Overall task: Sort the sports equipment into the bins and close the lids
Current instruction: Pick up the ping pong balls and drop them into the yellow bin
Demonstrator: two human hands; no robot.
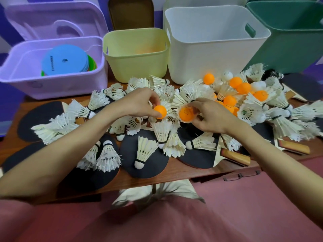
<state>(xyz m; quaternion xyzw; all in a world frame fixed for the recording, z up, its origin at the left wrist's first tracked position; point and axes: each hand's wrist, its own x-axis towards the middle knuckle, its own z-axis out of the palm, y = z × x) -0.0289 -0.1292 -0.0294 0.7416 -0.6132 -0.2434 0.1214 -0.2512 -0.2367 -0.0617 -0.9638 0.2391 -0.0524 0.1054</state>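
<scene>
My left hand (139, 103) pinches an orange ping-pong ball (160, 111) above the pile in the middle of the table. My right hand (212, 117) holds a second orange ball (186, 114) just beside it. Several white feather shuttlecocks (146, 151) lie scattered over black table-tennis paddles (146, 165). More orange balls (243, 88) and white balls (227, 75) sit at the right rear of the pile. Four bins stand behind: purple (52, 84) with coloured discs (64, 62), yellow (136, 67), white (209, 55), green (293, 44).
The purple lid (57, 20) leans behind the purple bin. A brown lid (131, 13) stands behind the yellow bin. Paddle handles (236, 157) stick out near the wooden table's front edge (174, 179). My lap in pink cloth fills the bottom of the view.
</scene>
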